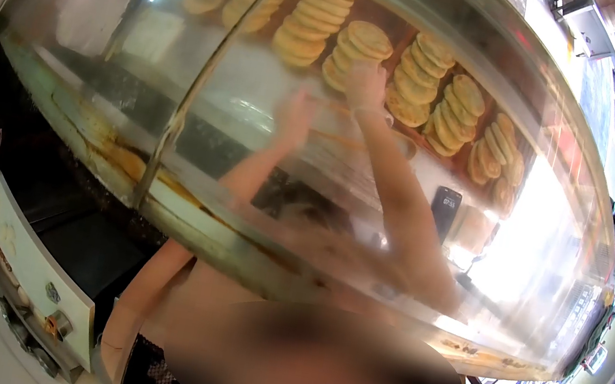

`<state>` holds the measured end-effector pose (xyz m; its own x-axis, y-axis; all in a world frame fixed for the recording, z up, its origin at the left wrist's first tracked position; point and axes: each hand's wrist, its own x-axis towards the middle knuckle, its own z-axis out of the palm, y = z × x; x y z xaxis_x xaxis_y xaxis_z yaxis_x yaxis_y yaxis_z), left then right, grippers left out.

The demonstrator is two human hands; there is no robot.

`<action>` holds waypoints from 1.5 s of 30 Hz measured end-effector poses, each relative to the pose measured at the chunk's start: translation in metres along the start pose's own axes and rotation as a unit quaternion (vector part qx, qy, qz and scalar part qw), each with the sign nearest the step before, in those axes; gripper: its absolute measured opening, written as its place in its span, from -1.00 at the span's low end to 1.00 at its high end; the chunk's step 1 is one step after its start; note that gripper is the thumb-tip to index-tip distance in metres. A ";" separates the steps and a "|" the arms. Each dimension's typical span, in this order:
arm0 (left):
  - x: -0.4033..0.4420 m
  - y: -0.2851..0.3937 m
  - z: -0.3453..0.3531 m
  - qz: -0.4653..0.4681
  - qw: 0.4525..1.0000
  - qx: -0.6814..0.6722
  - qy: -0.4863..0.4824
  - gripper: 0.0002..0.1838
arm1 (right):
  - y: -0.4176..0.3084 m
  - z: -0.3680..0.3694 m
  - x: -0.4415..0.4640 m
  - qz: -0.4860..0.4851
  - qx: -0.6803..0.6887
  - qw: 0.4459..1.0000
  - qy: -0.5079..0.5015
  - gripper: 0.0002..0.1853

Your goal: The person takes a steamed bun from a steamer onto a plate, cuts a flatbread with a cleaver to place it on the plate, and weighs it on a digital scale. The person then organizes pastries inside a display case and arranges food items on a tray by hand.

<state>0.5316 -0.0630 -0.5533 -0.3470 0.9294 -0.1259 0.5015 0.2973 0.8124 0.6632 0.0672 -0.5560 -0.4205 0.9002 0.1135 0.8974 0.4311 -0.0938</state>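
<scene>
Golden-brown, round flatbreads (369,38) lie in overlapping rows on a reddish-brown tray (402,38), seen through the smeared, transparent panes of a pale-framed display case (232,249). Right hand (368,83), a pale band (375,112) at its wrist, overlaps the near side of a middle row and appears to touch it; finger closure cannot be determined. Left hand (295,116), motion-blurred, is raised near the tray's near edge, apart from the bread, finger state likewise undeterminable; a black smartphone (445,212) stands right of the right forearm.
</scene>
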 end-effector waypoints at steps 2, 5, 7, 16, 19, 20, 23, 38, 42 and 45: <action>0.024 0.012 0.011 0.148 0.982 0.070 0.094 -0.70 | 0.002 -0.002 0.001 -0.052 -0.051 0.997 0.025 -0.80; 0.058 -0.008 0.056 -0.074 0.977 -0.192 0.054 -0.73 | 0.002 0.009 0.013 -0.069 -0.089 0.993 -0.023 -0.81; 0.076 -0.028 0.073 0.010 0.998 -0.059 0.017 -0.78 | -0.004 0.003 0.025 -0.081 -0.098 0.989 -0.071 -0.78; 0.079 -0.007 0.077 0.192 0.933 0.292 0.085 -0.88 | -0.004 -0.048 0.060 -0.039 -0.063 0.988 -0.137 -0.66; 0.083 -0.008 0.080 0.163 0.955 0.238 0.067 -0.83 | -0.012 -0.049 0.052 -0.038 -0.059 0.991 -0.115 -0.62; 0.085 -0.009 0.081 0.150 0.963 0.215 0.062 -0.82 | -0.015 -0.050 0.049 -0.042 -0.056 0.991 -0.117 -0.60; 0.092 -0.014 0.091 0.097 0.988 0.112 0.039 -0.76 | -0.012 -0.041 0.039 -0.009 -0.008 0.989 -0.150 -0.67; 0.001 0.035 0.002 -0.150 0.868 -0.472 -0.042 -0.43 | -0.013 -0.032 -0.069 0.075 0.384 0.903 0.177 -0.48; -0.048 0.038 0.004 -0.075 0.839 -0.534 -0.072 -0.45 | -0.096 -0.103 -0.127 0.048 0.173 0.970 -0.165 -0.47; -0.064 0.043 0.003 -0.042 0.806 -0.577 -0.125 -0.46 | -0.077 -0.074 -0.139 -0.197 0.338 0.916 0.083 -0.47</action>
<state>0.5770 -0.1089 -0.5120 -0.0975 0.9744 -0.2026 -0.6363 0.0954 0.7655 0.6625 -0.0961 -0.4915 -0.6174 0.6685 0.4147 0.3687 0.7116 -0.5981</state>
